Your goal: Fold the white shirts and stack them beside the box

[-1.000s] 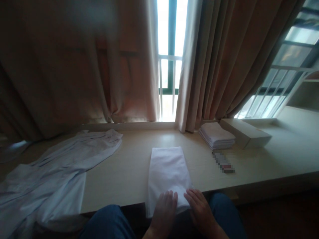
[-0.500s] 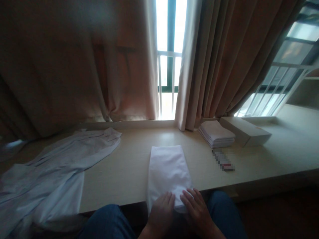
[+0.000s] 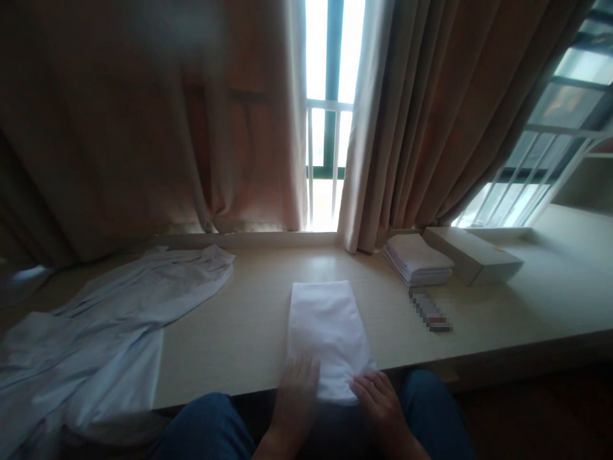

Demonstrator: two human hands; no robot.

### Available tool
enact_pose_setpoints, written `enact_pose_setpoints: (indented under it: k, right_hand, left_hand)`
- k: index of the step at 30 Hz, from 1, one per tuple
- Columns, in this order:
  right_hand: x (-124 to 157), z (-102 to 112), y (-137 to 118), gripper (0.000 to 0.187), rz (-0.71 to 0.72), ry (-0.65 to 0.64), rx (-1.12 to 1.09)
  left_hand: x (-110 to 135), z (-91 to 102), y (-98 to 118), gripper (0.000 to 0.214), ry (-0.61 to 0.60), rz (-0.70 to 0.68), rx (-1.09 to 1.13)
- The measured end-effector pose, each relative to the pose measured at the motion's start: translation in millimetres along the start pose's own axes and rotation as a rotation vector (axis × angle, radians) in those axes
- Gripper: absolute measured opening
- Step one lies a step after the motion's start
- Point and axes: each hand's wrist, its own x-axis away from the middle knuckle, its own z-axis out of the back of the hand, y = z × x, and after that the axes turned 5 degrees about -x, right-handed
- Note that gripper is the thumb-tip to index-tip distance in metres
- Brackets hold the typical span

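A folded white cloth (image 3: 325, 326) lies lengthwise on the table in front of me, its near end at the table's front edge. My left hand (image 3: 297, 393) is on the cloth's left near edge, fingers stretched forward and blurred by motion. At the near right corner, my right hand (image 3: 380, 399) has its fingers bent together over the cloth's edge, with the thumb hidden. Slight wrinkles show between the hands.
A large unfolded white garment (image 3: 129, 319) spreads over the table's left side and hangs off the front. At the back right are a stack of folded white cloths (image 3: 416, 259), a box (image 3: 472, 255) and a pixelated object (image 3: 431, 311). Curtains (image 3: 397, 128) hang behind.
My left hand has moved left, from on top of the cloth to its left edge. My right hand has shifted slightly down and right, and the cloth's near end lies straighter.
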Motion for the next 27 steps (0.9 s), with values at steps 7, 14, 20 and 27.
enact_pose_setpoints:
  k: [7,14,20,27]
  right_hand:
    - [6,5,7,0.046,-0.035,-0.119,-0.066]
    - [3,13,9,0.059,-0.168,-0.19,-0.178]
    - [-5,24,20,0.08,-0.275,-0.224,-0.218]
    - [-11,30,39,0.09,-0.166,-0.414,-0.141]
  left_hand:
    - [11,14.5,-32,0.08,-0.093,-0.024,0.087]
    - [4,29.9,-62,0.058,-0.223,0.105,0.531]
    - [-4,57.2,-63,0.046,-0.216,0.212,0.817]
    - [-4,66.6,-65,0.041,-0.219,0.291,1.025]
